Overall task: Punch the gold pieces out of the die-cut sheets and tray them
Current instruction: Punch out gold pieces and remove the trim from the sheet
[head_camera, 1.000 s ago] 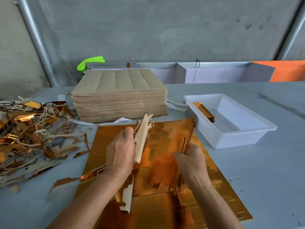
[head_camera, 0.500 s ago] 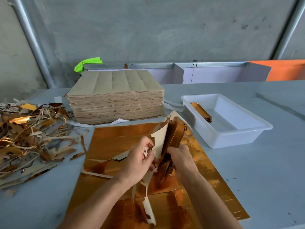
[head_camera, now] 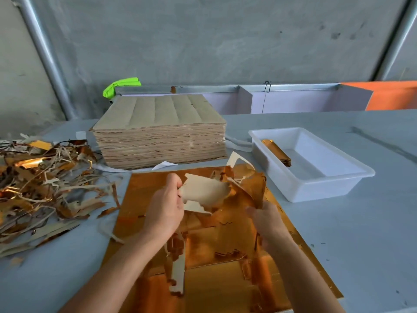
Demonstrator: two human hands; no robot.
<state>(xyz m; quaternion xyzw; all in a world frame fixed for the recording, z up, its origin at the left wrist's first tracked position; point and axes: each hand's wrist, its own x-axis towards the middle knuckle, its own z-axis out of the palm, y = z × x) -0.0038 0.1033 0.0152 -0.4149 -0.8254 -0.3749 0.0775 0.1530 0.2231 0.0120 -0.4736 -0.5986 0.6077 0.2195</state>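
Note:
A gold die-cut sheet [head_camera: 144, 190] lies flat on the table in front of me. My left hand [head_camera: 165, 208] pinches a torn strip of waste paper [head_camera: 203, 193], its beige back facing up, just above the sheet. My right hand [head_camera: 267, 220] grips a bundle of gold pieces [head_camera: 252, 188] standing on edge. The white tray [head_camera: 338, 181] sits to the right and holds a small stack of gold pieces [head_camera: 276, 150] at its far left side.
A thick stack of beige-backed sheets [head_camera: 160, 132] stands behind the gold sheet. A heap of gold and beige scrap strips [head_camera: 38, 184] covers the table at left. A low metal rail [head_camera: 225, 89] and a green cloth [head_camera: 120, 85] lie at the back.
My left hand has pulled the waste strip up and leftward, away from the gold bundle. My right hand has shifted right and nearer with the bundle.

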